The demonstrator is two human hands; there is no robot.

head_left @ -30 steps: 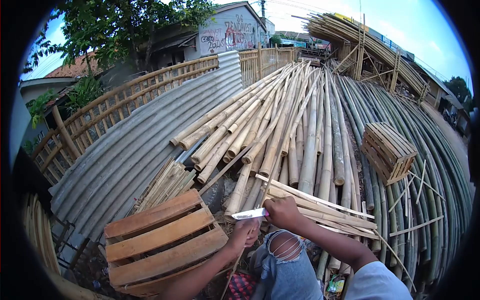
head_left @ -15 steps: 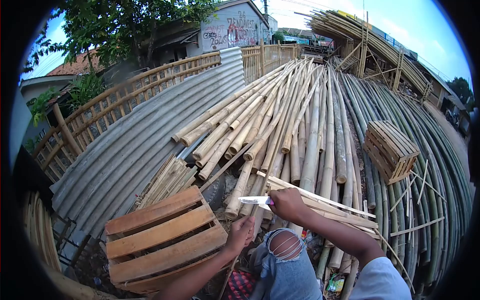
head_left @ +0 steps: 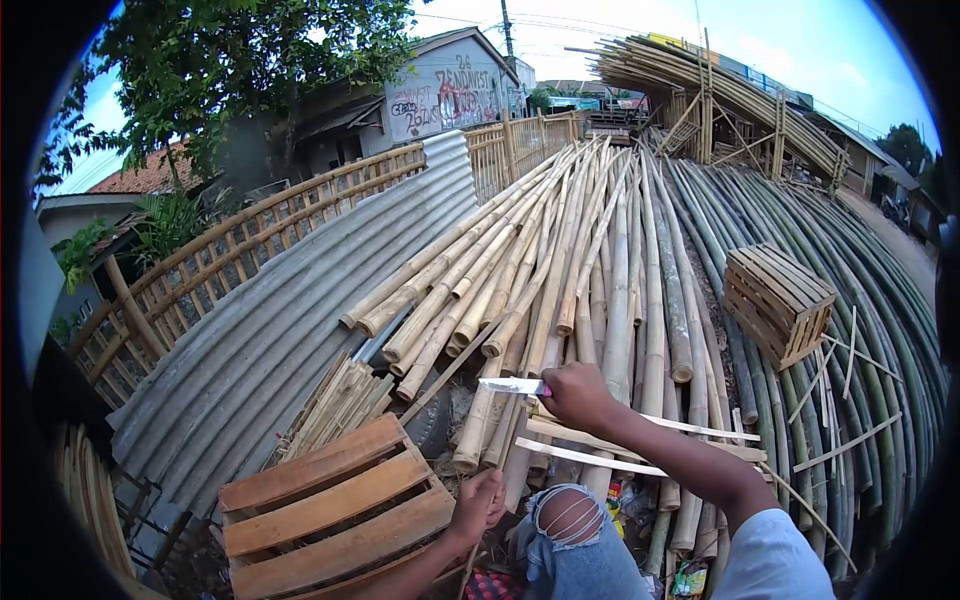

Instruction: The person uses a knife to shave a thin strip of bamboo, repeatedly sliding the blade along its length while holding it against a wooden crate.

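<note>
My right hand [head_left: 580, 397] is closed around the handle of a knife [head_left: 516, 386], its pale blade pointing left over the bamboo poles. Lower down, my left hand [head_left: 478, 508] is closed in a pinch on a thin bamboo strip [head_left: 470, 566], which shows below the fingers. How far the strip reaches above the hand is hard to make out. Pale split bamboo slats [head_left: 590, 457] lie under my right forearm. Beside my left hand stands a wooden slatted crate [head_left: 335, 505]. My knee, in torn jeans [head_left: 575, 560], is between my arms.
Long dry bamboo poles [head_left: 625, 270] stretch away ahead, with green poles [head_left: 870, 330] to the right. A second crate [head_left: 780, 300] rests on those. Corrugated sheeting [head_left: 300, 340] and a bamboo fence [head_left: 270, 225] line the left. A bundle of slats [head_left: 335, 405] lies behind the near crate.
My left hand has moved slightly down, apart from the knife. The right hand with the knife is nearly where it was. The camera view has shifted a little; one pale slat shows separately below the others.
</note>
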